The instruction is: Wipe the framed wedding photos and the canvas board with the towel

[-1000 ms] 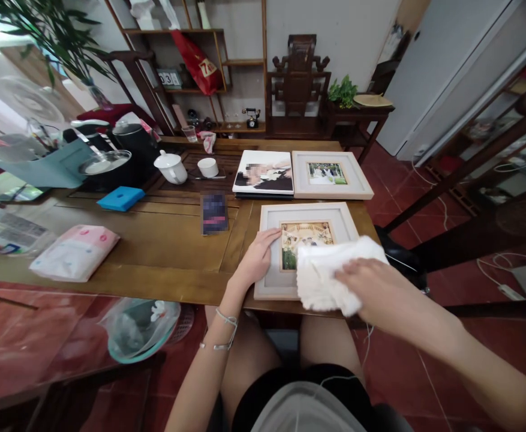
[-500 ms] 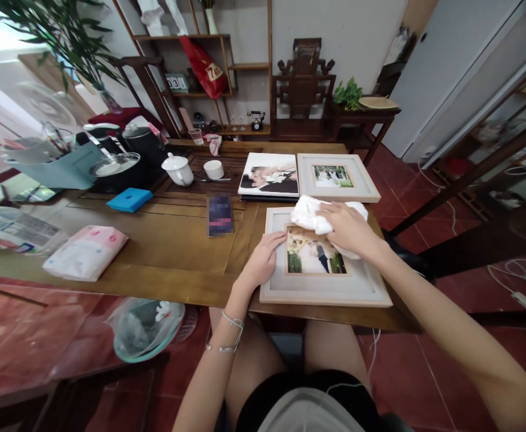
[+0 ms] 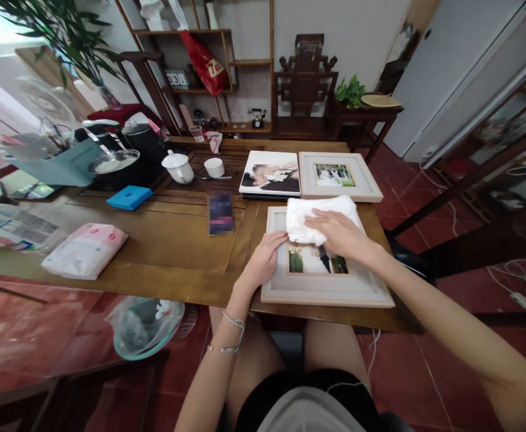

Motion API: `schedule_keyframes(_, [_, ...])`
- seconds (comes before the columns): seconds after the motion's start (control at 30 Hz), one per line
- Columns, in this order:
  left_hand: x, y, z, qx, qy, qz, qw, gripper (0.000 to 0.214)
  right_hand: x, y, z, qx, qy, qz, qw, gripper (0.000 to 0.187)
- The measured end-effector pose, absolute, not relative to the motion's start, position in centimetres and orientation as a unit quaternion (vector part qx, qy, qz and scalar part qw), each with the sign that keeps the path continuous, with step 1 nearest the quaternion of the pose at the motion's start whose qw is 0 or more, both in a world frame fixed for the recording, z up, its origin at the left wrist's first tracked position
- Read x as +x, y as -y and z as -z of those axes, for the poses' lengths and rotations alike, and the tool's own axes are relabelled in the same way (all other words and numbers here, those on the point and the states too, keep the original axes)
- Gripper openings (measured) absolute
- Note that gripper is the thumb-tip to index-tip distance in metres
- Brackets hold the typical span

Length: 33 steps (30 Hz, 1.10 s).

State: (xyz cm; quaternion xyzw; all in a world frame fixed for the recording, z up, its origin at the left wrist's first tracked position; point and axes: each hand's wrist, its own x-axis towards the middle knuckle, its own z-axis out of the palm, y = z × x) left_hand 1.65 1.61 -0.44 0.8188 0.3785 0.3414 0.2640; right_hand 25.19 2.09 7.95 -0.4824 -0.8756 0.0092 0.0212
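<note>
One rectangular pale-wood picture frame with whitish mat (image 3: 325, 288): flat at the brown wooden worktop's (image 3: 182, 252) near right corner. Left hand (image 3: 263, 259): fingers extended across its left side, presumably bracing it. Right hand (image 3: 341, 233): spread over a white fabric cloth (image 3: 297, 221) on its far part, likely for even pressure.

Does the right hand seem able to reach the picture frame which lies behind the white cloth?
Probably yes. The right hand lies on the white cloth, and the rear picture frame is just beyond it, its photo uncovered. Only the cloth's far part lies between, and it looks low enough to pass over.
</note>
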Motion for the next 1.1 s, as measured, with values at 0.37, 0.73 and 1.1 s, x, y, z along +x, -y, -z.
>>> schedule_keyframes(0.37, [1.6,-1.7,0.8,0.813,-0.380,-0.345,0.274,0.053,25.7,0.8,-8.4,-0.568,0.818,0.083,-0.043,0.055])
schedule_keyframes(0.73, [1.7,-1.7,0.4,0.803,-0.383,-0.356,0.286,0.045,21.7,11.6,-10.8,-0.325,0.938,-0.118,0.010,0.066])
schedule_keyframes(1.1, [1.7,-1.6,0.5,0.804,-0.375,-0.364,0.283,0.044,32.4,2.0,-9.8,-0.538,0.838,-0.070,0.058,0.070])
